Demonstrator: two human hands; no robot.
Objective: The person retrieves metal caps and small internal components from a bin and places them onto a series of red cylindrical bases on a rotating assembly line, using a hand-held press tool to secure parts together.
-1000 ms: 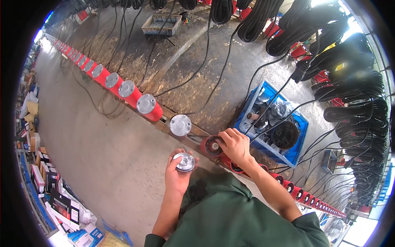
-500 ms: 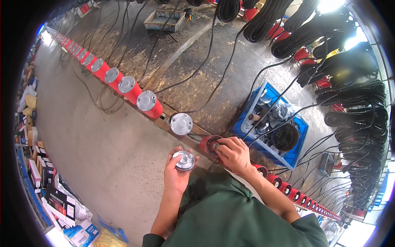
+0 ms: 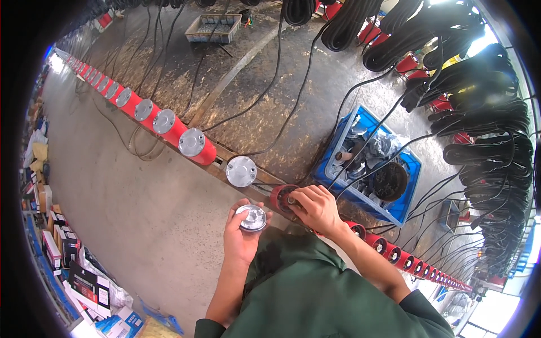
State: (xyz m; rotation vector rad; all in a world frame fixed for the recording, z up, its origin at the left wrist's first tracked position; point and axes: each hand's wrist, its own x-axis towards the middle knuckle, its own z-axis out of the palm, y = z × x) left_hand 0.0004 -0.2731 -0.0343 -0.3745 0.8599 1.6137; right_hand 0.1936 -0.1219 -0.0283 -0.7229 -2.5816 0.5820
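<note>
The right hand [image 3: 316, 207] has its fingers bent and bunched at the mouth of an open red can [image 3: 279, 197], at nine to ten o'clock from the knuckles; whether the tips pinch a part inside, I cannot tell. For this fingertip work, a light touch square to the can's mouth seems best, with the wrist steady so the can does not rock.

At eight to nine o'clock, the left hand [image 3: 242, 230] pinches a metal disc [image 3: 252, 218] between thumb and curled fingers. Holding it level and by the edge should keep its face clean. The disc is bright, round and shallow, with a raised ring and a darker rim.

At twelve o'clock from the left hand lies a matt grey lid [image 3: 241, 171] with small round holes. Beyond, toward ten o'clock, runs a row of smooth capped cans [image 3: 204, 151]; toward four o'clock, open cans [image 3: 394, 254] show dark hollows and pale centres.

At two o'clock, a hard blue crate [image 3: 414, 188] holds crumpled plastic and scrap. Thin black cables cross the scuffed, blotchy desk [image 3: 256, 112]; thick rubbery coils [image 3: 346, 25] hang toward one o'clock.
</note>
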